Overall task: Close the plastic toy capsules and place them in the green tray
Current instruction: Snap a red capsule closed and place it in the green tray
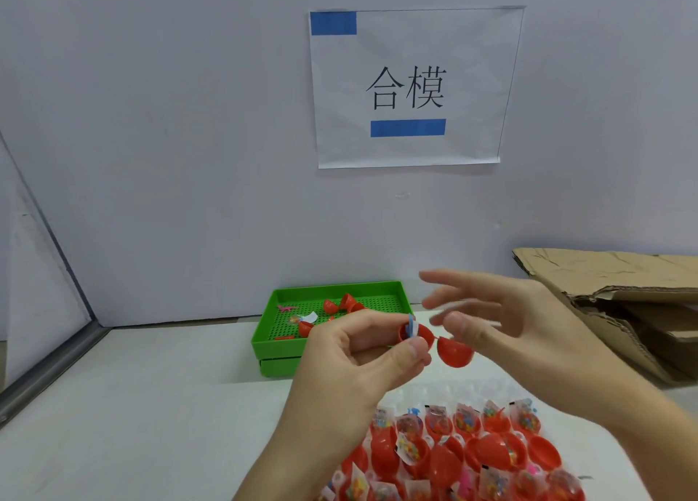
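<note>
My left hand [362, 353] pinches one half of an open red capsule [451, 351] above the table; a small blue and white toy packet pokes out of that half. The other half hangs to the right on its hinge. My right hand [502, 323] hovers just right of the capsule with fingers spread and blurred, holding nothing. The green tray [272, 344] stands behind my hands near the wall, with a few red capsules [345, 304] and small loose toys inside it.
A clear blister sheet [460, 451] filled with several open red capsules and toy packets lies at the front. A torn cardboard box [623, 308] sits at the right. A paper sign [409, 85] hangs on the wall. A metal frame edge [53, 364] runs along the left.
</note>
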Demonstrator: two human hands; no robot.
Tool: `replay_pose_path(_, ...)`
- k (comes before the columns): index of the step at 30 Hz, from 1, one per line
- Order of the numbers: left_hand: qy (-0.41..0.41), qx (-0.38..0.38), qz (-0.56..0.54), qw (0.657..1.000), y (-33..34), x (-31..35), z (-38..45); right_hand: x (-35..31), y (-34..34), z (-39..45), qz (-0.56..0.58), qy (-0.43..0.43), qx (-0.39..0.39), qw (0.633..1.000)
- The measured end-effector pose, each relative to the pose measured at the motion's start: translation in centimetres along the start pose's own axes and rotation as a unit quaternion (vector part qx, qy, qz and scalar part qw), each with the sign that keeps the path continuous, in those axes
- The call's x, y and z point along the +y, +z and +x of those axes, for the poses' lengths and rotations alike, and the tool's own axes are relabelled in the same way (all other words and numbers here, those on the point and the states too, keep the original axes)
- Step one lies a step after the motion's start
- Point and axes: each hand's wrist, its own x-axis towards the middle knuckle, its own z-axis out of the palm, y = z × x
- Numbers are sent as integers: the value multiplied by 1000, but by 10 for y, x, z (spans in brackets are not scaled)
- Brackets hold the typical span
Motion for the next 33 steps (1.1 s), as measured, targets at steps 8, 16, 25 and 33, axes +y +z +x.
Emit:
replay_pose_path(8, 12, 26, -18, 999, 0, 0, 1, 3, -14, 1, 110, 71, -22, 991)
replay_pose_path(16, 14, 32, 38, 999, 1, -3, 1, 0, -6, 1, 95, 24, 7, 995)
replay_pose_path(25, 24, 46, 143, 988, -2, -7, 1, 2, 8, 2, -7, -13, 4, 1000)
replay_pose_path(33, 66, 52, 209, 974, -4, -3, 0, 6, 13, 3, -11, -1, 29, 1000)
